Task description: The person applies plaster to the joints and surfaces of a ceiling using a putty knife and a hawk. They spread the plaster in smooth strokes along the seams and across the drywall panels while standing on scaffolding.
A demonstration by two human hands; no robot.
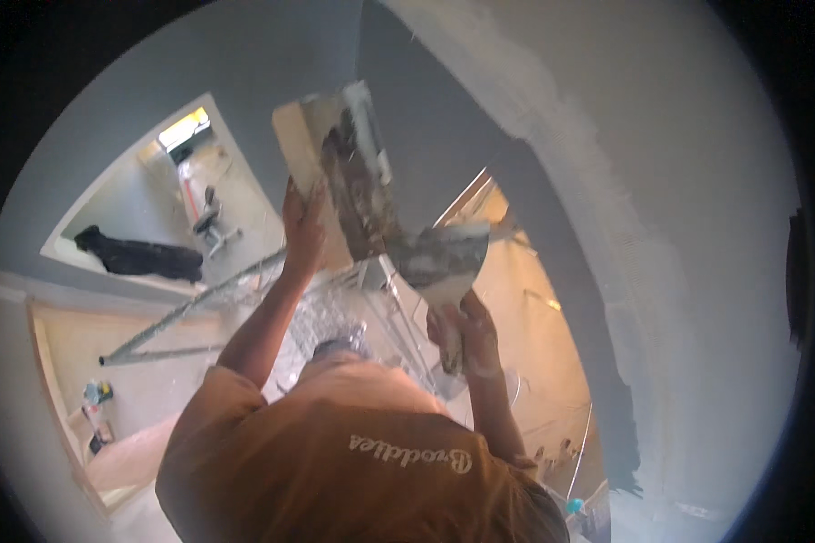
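My left hand grips a long, wide tool by its pale left side; dark and whitish compound smears its metal face. My right hand has its fingers wrapped round the handle of a wide putty knife, whose smeared blade meets or overlaps the lower end of the long tool. Both arms are raised in front of my brown-shirted torso. To the right, a curved band of pale compound runs along the grey surface.
An opening at upper left shows an office chair and a long black bundle. Metal scaffold bars cross below it, beside crumpled silvery sheeting. Small items lie in the lower-left opening. Tan boarding or floor shows at right.
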